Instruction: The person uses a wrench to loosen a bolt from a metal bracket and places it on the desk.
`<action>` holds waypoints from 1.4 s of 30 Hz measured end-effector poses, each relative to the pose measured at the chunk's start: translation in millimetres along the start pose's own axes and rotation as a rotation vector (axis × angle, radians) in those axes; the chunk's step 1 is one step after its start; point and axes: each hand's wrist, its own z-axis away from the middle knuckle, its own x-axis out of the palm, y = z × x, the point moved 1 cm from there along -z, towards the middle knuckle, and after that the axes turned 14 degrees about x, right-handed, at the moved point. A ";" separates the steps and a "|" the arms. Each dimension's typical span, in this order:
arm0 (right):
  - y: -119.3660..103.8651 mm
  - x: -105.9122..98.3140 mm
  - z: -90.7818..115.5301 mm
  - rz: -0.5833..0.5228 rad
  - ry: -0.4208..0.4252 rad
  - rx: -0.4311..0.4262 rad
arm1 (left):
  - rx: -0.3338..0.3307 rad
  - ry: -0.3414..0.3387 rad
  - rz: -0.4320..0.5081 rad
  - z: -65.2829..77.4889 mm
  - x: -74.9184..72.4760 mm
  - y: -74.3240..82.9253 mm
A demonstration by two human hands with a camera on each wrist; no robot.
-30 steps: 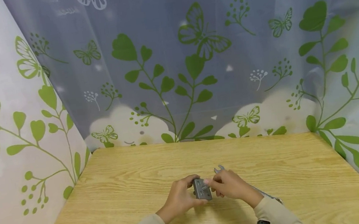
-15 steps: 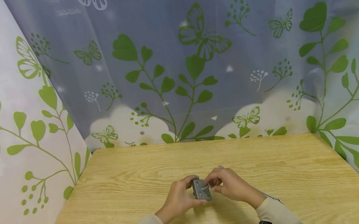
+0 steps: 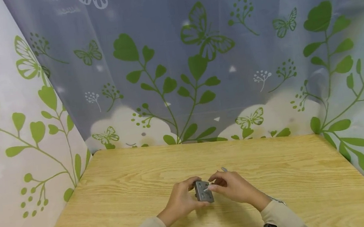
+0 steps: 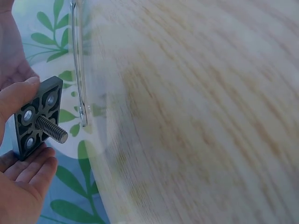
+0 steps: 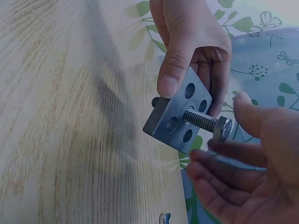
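Observation:
My left hand point(image 3: 180, 201) grips a grey square plate point(image 3: 200, 195) by its opposite edges, thumb on one side and fingers on the other. In the right wrist view a hex bolt point(image 5: 202, 119) runs through the plate's middle hole, with several round holes about it. Its threaded end point(image 4: 52, 129) sticks well out of the ribbed back face in the left wrist view. Beside the bolt head point(image 5: 223, 129) is my right hand point(image 5: 266, 154): the index fingertip lies right at the head, while the thumb stands apart from it. The plate is held above the table.
A wrench point(image 3: 224, 169) lies on the wooden table point(image 3: 134, 172) behind my right hand and forearm, which mostly hide it in the head view. Its long shank point(image 4: 78, 70) shows in the left wrist view. Printed curtains point(image 3: 168, 54) stand around the table's back and sides.
My right fingers have shifted about the bolt head, changing from a closer hold to a looser pose. The left hand and plate stay nearly in place.

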 end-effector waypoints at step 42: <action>-5.6 2.0 -0.3 -0.019 -0.021 -0.043 | -0.001 -0.006 0.019 2.4 2.2 1.5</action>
